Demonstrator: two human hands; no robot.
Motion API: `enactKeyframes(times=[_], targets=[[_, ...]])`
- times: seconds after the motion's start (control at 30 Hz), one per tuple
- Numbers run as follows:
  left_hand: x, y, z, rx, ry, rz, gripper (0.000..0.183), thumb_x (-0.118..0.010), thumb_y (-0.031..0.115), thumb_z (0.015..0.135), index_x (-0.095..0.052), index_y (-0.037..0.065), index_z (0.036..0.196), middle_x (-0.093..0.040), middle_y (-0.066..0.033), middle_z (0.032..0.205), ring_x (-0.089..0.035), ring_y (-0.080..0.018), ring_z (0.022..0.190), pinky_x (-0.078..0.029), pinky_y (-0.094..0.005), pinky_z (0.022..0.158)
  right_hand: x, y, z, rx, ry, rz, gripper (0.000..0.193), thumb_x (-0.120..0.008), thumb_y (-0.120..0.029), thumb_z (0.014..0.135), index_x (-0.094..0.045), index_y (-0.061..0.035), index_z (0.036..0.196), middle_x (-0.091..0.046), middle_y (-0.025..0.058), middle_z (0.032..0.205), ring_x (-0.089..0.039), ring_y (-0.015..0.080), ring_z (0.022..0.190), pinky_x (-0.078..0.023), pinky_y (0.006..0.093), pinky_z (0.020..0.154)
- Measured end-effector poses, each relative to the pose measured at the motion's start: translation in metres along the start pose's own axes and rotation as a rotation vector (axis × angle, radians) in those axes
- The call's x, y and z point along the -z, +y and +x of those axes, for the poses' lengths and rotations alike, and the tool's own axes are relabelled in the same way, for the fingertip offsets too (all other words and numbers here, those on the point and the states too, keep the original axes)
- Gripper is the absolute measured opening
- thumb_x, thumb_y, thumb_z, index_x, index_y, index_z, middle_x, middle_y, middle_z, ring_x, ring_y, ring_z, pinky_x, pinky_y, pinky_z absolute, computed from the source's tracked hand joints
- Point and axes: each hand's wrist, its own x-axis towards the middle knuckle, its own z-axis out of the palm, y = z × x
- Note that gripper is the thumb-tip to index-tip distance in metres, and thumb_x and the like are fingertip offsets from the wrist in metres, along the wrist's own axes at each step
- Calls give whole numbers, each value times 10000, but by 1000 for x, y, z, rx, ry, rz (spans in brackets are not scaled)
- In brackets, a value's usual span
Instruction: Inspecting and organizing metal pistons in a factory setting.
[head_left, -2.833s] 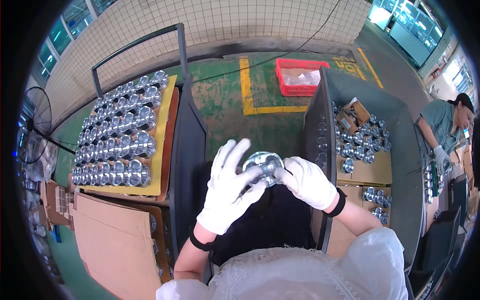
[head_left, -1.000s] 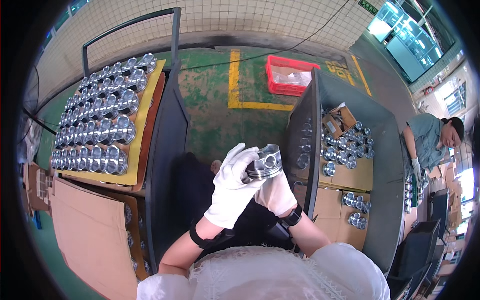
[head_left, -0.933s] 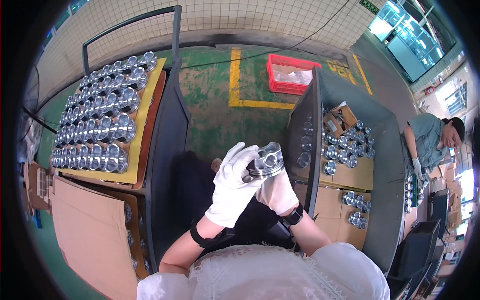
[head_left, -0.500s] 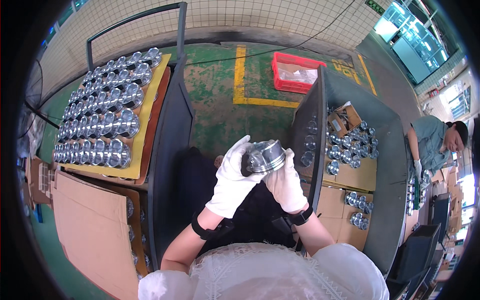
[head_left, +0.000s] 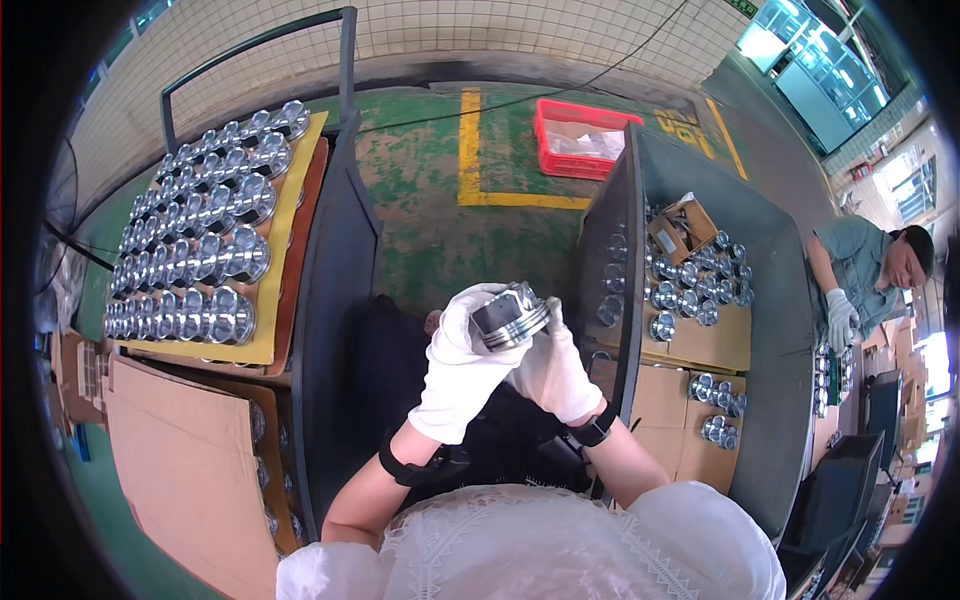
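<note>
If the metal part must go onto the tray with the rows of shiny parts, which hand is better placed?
Probably the left hand. It wraps the metal part from the left, and the tray of shiny parts lies on the left. The right hand supports from below, nearer the right bin.

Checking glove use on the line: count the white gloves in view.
3. One on the left hand and one on the right hand, both around the metal piston; one on a co-worker's hand at far right. Others may be hidden.
</note>
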Motion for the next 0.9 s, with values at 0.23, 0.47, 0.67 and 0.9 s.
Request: enactKeyframes(times=[0.23, 0.47, 0.67, 0.9], targets=[[17, -1, 5, -159, -53, 239, 571, -829, 22, 673, -522, 56, 1153, -555, -96, 1290, -599, -143, 986, -501, -259, 801, 25, -14, -4, -975, 25, 2684, 451, -420, -334, 971, -441, -114, 1363, -627, 72, 928, -583, 255, 793, -334, 494, 1039], [10, 9, 4, -247, -13, 253, 555, -856, 89, 644, -517, 62, 1082, -578, -124, 1276, -635, -198, 961, -519, -291, 768, 20, -8, 1, -282, -366, 334, 641, -323, -558, 996, -328, -98, 1443, -423, 142, 1423, -428, 299, 1291, -309, 467, 1095], [13, 2, 2, -265, 14, 341, 565, -849, 76, 636, -513, 65, 1090, -584, -134, 1256, -640, -242, 1018, -524, -302, 813, 12, -7, -4, -62, -303, 56, 643, -419, -523, 990, -309, -80, 1443, -424, 125, 1420, -446, 273, 1289, -343, 441, 1087], [12, -38, -5, -185, -4, 332, 572, -798, 25, 672, -495, 54, 1156, -539, -144, 1279, -577, -279, 1131, -489, -336, 928, 15, 12, 11, 662, 55, -826, 710, -800, -62, 729, -381, -31, 1301, -505, 110, 1249, -567, 211, 1126, -499, 352, 958]])
